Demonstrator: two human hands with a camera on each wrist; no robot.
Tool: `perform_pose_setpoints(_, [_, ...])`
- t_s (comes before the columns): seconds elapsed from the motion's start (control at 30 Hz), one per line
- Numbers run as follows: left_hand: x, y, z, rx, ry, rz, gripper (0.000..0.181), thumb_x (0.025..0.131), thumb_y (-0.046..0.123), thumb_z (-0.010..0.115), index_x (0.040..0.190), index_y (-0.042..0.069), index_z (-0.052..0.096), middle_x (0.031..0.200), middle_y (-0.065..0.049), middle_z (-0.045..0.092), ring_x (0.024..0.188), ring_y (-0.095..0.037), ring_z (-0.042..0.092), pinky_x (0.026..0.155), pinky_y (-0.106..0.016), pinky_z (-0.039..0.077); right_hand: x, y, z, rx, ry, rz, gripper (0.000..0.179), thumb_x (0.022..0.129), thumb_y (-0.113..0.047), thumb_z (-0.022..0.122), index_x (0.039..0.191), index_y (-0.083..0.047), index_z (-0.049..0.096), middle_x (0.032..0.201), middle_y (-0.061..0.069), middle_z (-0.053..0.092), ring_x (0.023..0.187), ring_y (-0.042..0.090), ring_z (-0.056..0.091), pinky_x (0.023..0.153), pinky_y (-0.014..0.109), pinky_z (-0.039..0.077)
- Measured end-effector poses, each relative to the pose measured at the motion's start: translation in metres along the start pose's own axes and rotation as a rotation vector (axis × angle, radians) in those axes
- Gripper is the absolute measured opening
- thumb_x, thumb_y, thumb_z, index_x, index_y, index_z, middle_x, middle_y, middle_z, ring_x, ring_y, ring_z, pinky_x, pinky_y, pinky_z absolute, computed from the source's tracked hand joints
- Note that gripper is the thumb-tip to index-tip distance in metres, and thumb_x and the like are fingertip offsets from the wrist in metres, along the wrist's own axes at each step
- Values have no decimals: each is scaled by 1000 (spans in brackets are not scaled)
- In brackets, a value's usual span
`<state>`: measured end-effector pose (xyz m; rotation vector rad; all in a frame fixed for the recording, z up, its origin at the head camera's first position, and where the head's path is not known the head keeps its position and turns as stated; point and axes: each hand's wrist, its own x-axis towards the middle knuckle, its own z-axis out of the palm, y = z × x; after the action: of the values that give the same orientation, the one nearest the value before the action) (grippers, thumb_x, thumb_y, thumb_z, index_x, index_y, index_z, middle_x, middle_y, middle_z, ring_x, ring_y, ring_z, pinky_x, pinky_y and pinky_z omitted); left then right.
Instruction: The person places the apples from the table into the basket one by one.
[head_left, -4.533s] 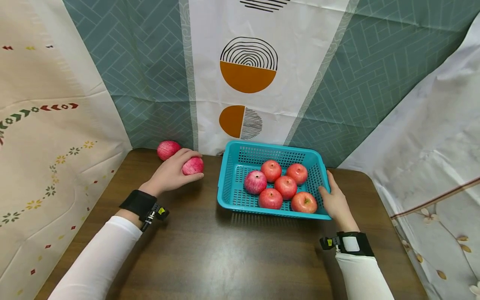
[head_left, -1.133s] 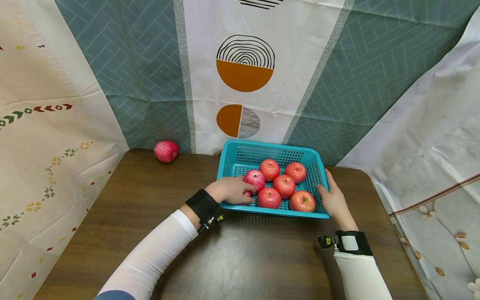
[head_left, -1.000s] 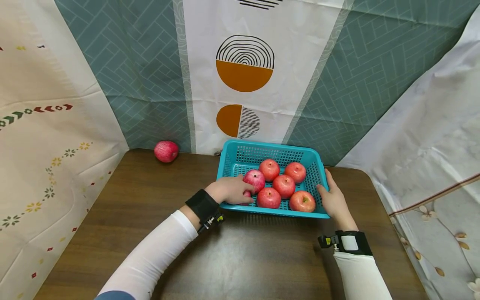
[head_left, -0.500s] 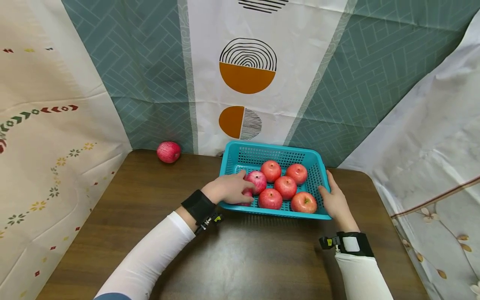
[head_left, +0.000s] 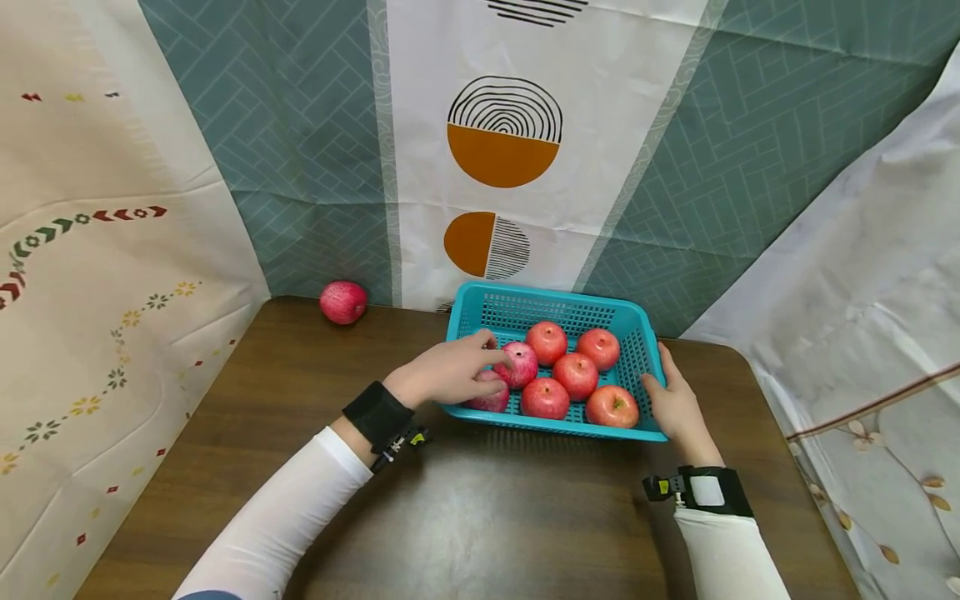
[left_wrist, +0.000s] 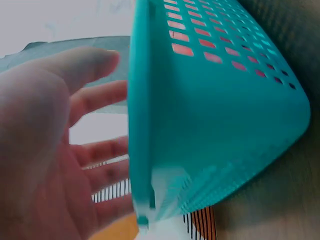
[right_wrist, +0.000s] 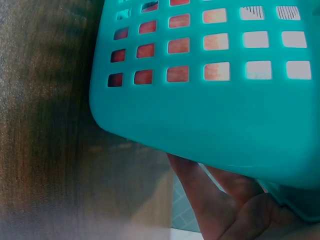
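Note:
A turquoise perforated plastic basket point(head_left: 555, 293) holds several red apples, one of them darker and streaked point(head_left: 522, 367). Over the basket's left rim reaches my left hand point(head_left: 446, 367), fingers spread and slightly bent, just above another dark apple point(head_left: 491, 398) in the near left corner. The left wrist view shows the fingers parted beyond the rim, and the apple is hidden there. My right hand point(head_left: 677, 410) grips the right end of the basket, thumb over the rim and fingers along the outside. In the right wrist view fingers point(right_wrist: 200, 192) lie against the basket wall.
One more dark red apple point(head_left: 343, 302) lies at the back left of the brown wooden table point(head_left: 450, 517). Patterned cloth point(head_left: 322, 150) hangs along the back edge, and pale cloths hang at both sides.
My left hand carried a dark apple from the table's back left into the basket's near left corner, then loosened and lifted slightly off it. My right hand stays on the basket.

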<state>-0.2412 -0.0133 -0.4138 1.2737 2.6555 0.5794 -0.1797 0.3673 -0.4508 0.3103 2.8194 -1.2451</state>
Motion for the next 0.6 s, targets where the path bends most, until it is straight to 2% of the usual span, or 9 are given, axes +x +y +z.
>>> perform_pose_setpoints(0.1, [-5, -6, -3, -21, 65, 27, 37, 95, 41, 61, 128, 23, 63, 121, -1, 47, 84, -10, 55, 69, -27, 52, -1, 0, -1, 3, 0, 3, 65, 108, -33, 36, 158, -32, -5, 157, 27, 20, 127, 54, 34, 90, 74, 40])
perform_pose_setpoints(0.2, [-11, -16, -5, -41, 146, 71, 36, 95, 40, 62, 128, 24, 63, 126, -1, 45, 93, -11, 54, 75, -28, 52, -1, 0, 0, 10, -4, 10, 65, 108, -34, 36, 158, -33, -5, 158, 26, 19, 127, 55, 33, 89, 74, 40])
perform_pose_setpoints(0.33, [-22, -37, -10, -38, 305, 83, 35, 96, 38, 62, 129, 26, 61, 132, -3, 45, 107, -13, 48, 86, -36, 50, 0, 0, 0, 12, -7, 14, 65, 108, -35, 36, 158, -33, -5, 158, 26, 20, 128, 54, 34, 91, 74, 39])
perform_pose_setpoints(0.4, [-27, -51, -13, -24, 390, 42, 36, 96, 36, 62, 130, 24, 61, 133, -5, 46, 111, -17, 46, 91, -42, 48, 1, 0, 0, 8, -3, 13, 65, 108, -35, 36, 158, -33, -5, 157, 26, 21, 128, 54, 34, 91, 74, 39])
perform_pose_setpoints(0.47, [-34, -66, -17, -3, 459, -30, 37, 95, 33, 63, 130, 21, 60, 133, -8, 46, 114, -22, 45, 93, -49, 46, 1, 1, 0, 6, -2, 11, 65, 108, -35, 36, 158, -33, -5, 157, 26, 20, 128, 54, 33, 91, 75, 38])
perform_pose_setpoints(0.6, [-48, -100, -22, 44, 541, -209, 38, 93, 26, 64, 129, 14, 60, 132, -14, 46, 118, -31, 43, 96, -56, 42, 1, 2, 0, 5, -1, 12, 65, 108, -36, 35, 158, -33, -5, 158, 26, 19, 128, 55, 33, 91, 75, 38])
